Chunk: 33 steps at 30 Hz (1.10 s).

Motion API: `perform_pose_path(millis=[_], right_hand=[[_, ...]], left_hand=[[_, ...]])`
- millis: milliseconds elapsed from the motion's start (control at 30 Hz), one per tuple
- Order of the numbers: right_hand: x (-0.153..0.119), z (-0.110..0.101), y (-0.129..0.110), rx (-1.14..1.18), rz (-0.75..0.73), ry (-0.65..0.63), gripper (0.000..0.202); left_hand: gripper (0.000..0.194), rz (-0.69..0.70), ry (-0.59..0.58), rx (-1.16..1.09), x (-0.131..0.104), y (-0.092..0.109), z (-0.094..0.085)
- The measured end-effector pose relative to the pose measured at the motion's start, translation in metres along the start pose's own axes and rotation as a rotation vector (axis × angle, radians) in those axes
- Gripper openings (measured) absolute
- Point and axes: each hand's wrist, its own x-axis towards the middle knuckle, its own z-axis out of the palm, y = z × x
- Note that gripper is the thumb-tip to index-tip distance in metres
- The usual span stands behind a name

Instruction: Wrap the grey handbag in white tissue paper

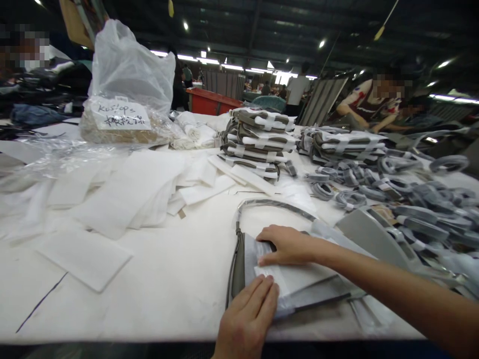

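Wrapped bag [312, 289], lower right of centre in frame, flat on table [149, 289]. Right hand [286, 245] on top, thumb and fingers apart, pressing. Left hand [247, 316], bottom centre, fingers straight on white sheet [295, 276]; thumb hidden, can't tell if pinching. Uneven pressure could crease or shift sheet. Loose strap [277, 202], above, could snag right forearm. Coiled bundles [352, 198], right side, crowd in; a shove could tangle them.
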Motion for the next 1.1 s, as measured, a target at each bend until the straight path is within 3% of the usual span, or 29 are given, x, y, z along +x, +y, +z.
perform_pose_path(millis=[67,367,567,700,833,967,1033,1100], right_hand=[[-0.001,0.008,0.0,0.014,0.046,-0.018,0.065],[0.023,0.011,0.028,0.421,0.03,-0.177,0.047],[0.032,0.024,0.029,0.379,0.065,-0.026,0.045],[0.03,0.019,0.023,0.379,0.108,0.178,0.043],[-0.01,-0.002,0.024,0.362,0.11,0.394,0.036],[-0.093,-0.002,0.046,0.132,0.217,0.689,0.038],[-0.133,0.015,0.064,-0.013,0.374,0.815,0.042],[-0.162,0.039,0.081,-0.039,0.555,0.814,0.052]], left_hand=[[0.039,-0.006,-0.008,-0.002,-0.001,0.001,0.0],[0.045,0.036,-0.063,0.034,0.002,-0.001,0.0],[0.051,0.117,-0.012,0.087,-0.001,-0.009,0.005],[0.06,0.156,-0.092,0.071,-0.007,-0.008,0.004],[0.067,0.037,-0.23,-0.098,-0.001,-0.004,-0.014],[0.049,-0.095,-0.308,-0.376,0.014,-0.016,-0.04],[0.038,-0.312,-0.234,-0.443,0.02,-0.028,-0.044],[0.036,-0.639,-0.117,-0.524,0.024,-0.04,-0.037]])
